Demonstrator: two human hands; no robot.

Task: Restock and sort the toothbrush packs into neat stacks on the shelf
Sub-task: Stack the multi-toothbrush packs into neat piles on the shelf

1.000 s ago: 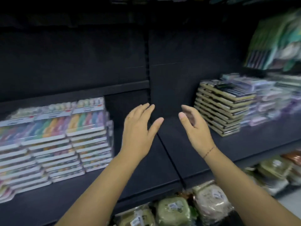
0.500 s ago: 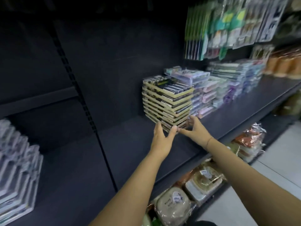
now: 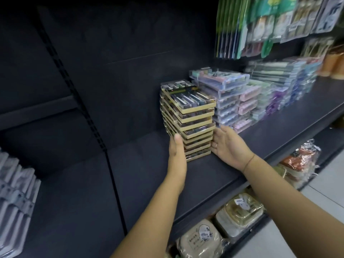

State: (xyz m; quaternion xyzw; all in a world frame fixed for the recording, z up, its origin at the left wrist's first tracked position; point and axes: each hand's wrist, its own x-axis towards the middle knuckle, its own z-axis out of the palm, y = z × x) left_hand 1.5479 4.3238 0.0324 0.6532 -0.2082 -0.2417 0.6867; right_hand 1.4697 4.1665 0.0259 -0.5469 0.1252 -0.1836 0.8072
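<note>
Left hand (image 3: 176, 153) and right hand (image 3: 229, 146) flank the gold-edged toothbrush stack (image 3: 189, 118). Each hand lies with its fingers extended flat against one side of the lower packs. Neither curls round a pack, and nothing is lifted.

Judged step: squaring the stack. To do it well, press inward evenly from both sides at once, low first and then higher, because the upper packs sit visibly twisted out of line with the lower ones. One-sided pressure would likely slide or topple the column. Keep the base planted on the shelf (image 3: 149, 175) while aligning.

The stack stands upright at the left end of a row of stacks. It is about ten packs tall, each a flat clear-lidded case with a gold rim; dark brush handles show through the top one. Its right side sits just beside the pastel stacks (image 3: 225, 95), which continue rightward. Behind and above, hanging blister packs (image 3: 242, 28) appear blurred.
</note>
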